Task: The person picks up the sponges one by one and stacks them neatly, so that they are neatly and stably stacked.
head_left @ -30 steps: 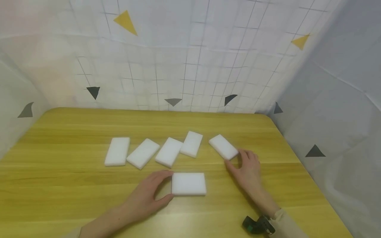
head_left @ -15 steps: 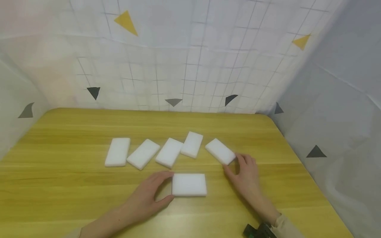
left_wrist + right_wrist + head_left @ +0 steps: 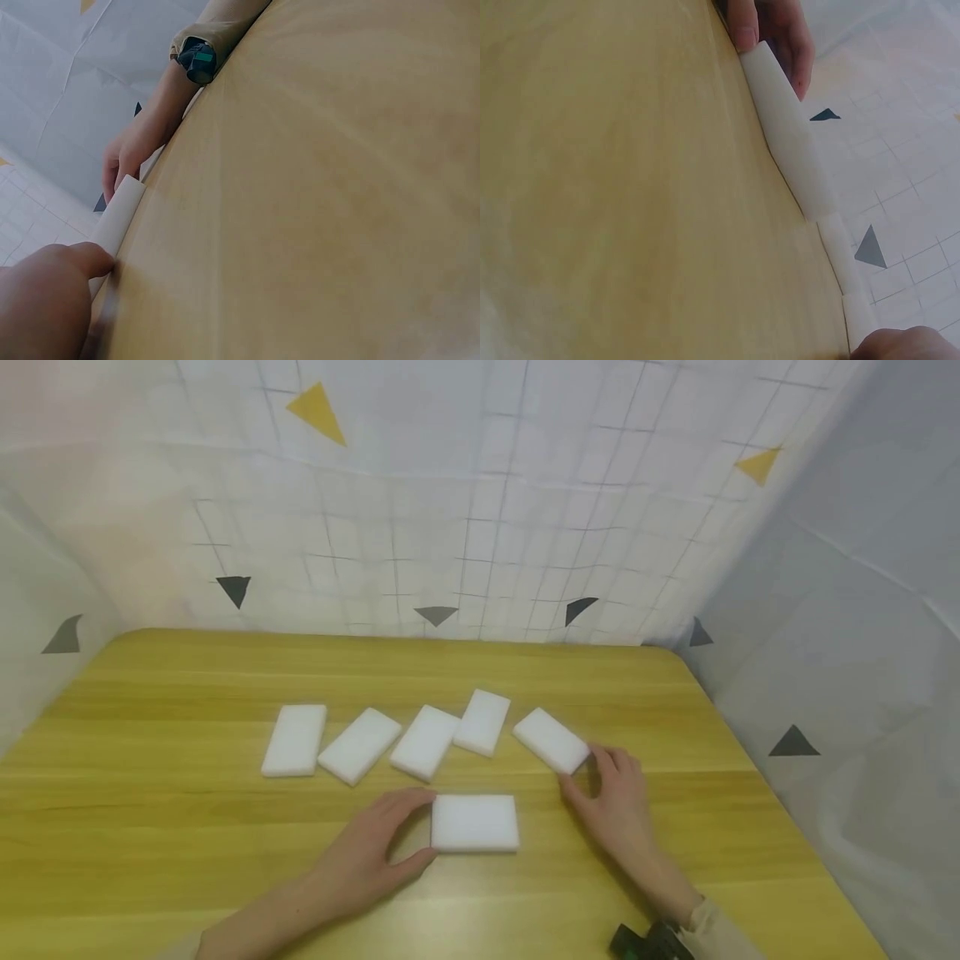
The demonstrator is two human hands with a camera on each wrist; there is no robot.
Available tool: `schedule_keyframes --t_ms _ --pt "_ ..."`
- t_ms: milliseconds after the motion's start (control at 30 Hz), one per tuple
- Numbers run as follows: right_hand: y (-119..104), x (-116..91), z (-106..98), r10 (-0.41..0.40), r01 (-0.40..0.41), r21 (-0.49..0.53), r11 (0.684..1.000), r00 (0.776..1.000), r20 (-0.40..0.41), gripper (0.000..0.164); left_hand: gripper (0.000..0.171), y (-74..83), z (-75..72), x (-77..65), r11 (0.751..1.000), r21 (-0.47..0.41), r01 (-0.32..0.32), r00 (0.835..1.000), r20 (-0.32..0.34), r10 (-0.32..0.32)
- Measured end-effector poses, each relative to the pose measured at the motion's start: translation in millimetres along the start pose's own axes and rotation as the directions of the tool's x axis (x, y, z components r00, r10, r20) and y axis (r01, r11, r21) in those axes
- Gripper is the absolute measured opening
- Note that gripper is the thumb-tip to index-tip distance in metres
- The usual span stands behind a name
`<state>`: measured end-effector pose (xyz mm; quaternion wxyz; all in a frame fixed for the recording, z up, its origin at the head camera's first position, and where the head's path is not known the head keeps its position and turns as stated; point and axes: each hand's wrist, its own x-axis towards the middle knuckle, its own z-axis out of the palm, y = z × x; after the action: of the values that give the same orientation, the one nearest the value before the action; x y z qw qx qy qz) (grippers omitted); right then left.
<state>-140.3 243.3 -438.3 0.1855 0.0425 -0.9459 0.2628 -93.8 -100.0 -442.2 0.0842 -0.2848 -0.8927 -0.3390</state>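
Near the front middle of the table, a white sponge (image 3: 475,823) lies flat with its long side running left to right. My left hand (image 3: 367,852) holds its left end, thumb at the near corner and fingers at the far one. Farther right, my right hand (image 3: 615,802) grips the lower right end of another white sponge (image 3: 552,740), which lies slanted on the table. In the left wrist view the left thumb presses against the front sponge (image 3: 120,217). Only part of the right hand (image 3: 907,346) shows in the right wrist view, at the bottom edge.
Several more white sponges form a loose row behind the left hand: one at far left (image 3: 295,740), a tilted one (image 3: 360,746), another (image 3: 425,742) and one set farther back (image 3: 482,722). A white patterned cloth (image 3: 450,527) hangs behind the wooden table (image 3: 187,827).
My right hand has shifted the slanted sponge a little left and toward me, bringing it nearer the row. My left hand and the front sponge have stayed in place.
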Motion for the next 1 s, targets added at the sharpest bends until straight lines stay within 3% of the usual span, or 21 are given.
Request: schedule_keyframes --t_ms 633,1000 --pt "-0.8 2.6 0.9 0.011 -0.007 0.096 0.995 0.999 -0.037 0.054 0.062 0.7 -1.5 1.2 1.0 -0.008 0.013 1.0 0.013 -0.013" --pt "-8.7 -1.5 1.9 -0.058 0.076 0.177 0.981 0.993 -0.105 0.051 0.062 0.0 -1.3 0.3 1.0 -0.001 0.001 1.0 0.008 -0.001"
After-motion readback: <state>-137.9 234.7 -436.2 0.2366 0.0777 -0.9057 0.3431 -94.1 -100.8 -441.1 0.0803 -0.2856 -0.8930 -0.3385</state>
